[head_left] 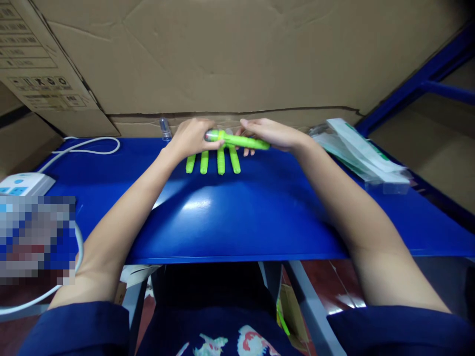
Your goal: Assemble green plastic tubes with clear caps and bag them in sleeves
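My left hand is closed around the clear-capped end of a bright green stick, which lies almost level and points right. At the stick's far end, my right hand has its thumb and fingers spread apart; some of its fingers are behind the stick, and I cannot tell whether it touches it. Below the hands, several more green sticks lie side by side on the blue table, their upper ends hidden by the hands and the held stick. A small clear plastic cap stands left of my left hand.
A tall cardboard sheet backs the table. Clear plastic packaging lies at the right, near a blue metal frame. On the left are a white power strip and its cable. A pixelated patch covers the lower left.
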`<state>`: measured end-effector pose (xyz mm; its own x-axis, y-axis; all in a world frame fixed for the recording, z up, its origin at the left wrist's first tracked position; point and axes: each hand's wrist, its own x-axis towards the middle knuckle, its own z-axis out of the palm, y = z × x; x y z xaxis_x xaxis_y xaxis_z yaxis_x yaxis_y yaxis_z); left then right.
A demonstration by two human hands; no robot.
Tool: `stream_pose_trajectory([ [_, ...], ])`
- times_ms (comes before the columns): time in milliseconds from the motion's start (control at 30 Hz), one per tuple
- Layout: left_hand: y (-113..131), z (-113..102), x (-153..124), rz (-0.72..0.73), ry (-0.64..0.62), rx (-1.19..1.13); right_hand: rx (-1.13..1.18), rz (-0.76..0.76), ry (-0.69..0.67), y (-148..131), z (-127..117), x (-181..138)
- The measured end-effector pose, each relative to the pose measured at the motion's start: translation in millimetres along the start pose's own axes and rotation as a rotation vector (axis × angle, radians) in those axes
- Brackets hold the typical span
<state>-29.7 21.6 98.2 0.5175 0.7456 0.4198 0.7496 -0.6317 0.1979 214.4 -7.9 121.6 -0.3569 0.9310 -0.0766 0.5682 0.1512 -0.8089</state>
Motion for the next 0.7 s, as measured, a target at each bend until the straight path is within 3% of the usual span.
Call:
stream_pose_trajectory([
  [133, -23, -7, -4, -0.262, 0.027, -0.002, -0.066, -0.034, 0.122, -3, -7, -1],
  [233, -34, -6, -6, -0.322, 0.027, -0.018, -0.106, -0.041, 0.196, -2, -4, 1],
  [433, -28, -5, -7, -0.302, 0.040, 0.022, -0.155, -0.116, 0.186, 7, -5, 7],
  [700, -13, -10, -10, -0.146, 0.000, 0.181, -0.046, -0.032, 0.046, 37, -17, 25],
])
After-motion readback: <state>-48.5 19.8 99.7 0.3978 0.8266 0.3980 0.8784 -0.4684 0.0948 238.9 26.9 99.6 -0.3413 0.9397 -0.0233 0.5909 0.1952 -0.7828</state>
